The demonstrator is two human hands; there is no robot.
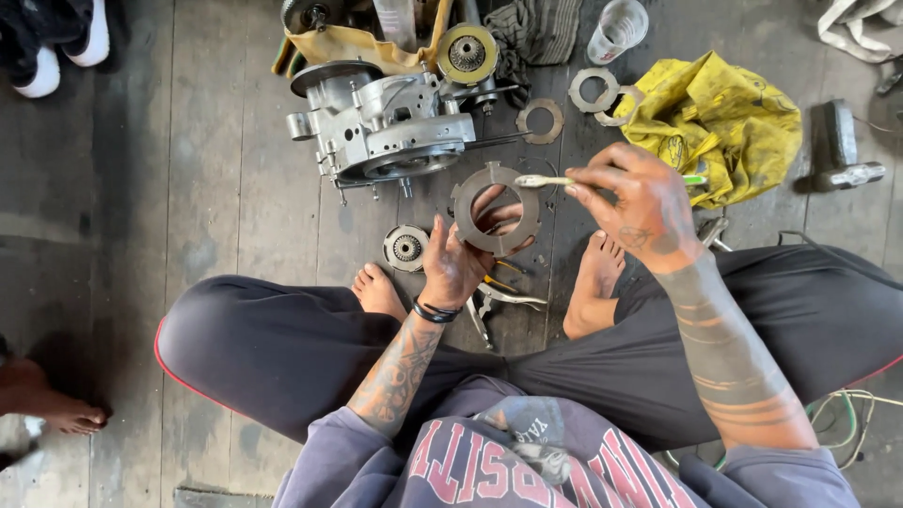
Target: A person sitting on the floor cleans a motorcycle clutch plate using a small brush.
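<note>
Left hand: grasping a notched metal ring plate from below, fingers showing through its centre hole; plate held flat-on toward the camera, above the floor between the person's knees.

Right hand: closed on the handle of a small brush; bristle end rests on the upper right rim of the ring plate.

Wooden plank floor, items on it:
- Grey metal engine casing, just beyond the ring plate, toward the far edge.
- Round gear part with a yellowish rim, behind the casing.
- Small round geared disc, just left of the left hand.
- Pliers, below the left hand, between the person's bare feet.
- Flat metal rings, two or three, near the far edge, right of the casing.
- Clear plastic cup, at the far edge.
- Crumpled yellow cloth, beyond the right hand, stained.
- Hammer, near the right edge.
- Another person's bare foot, at the left edge.
</note>
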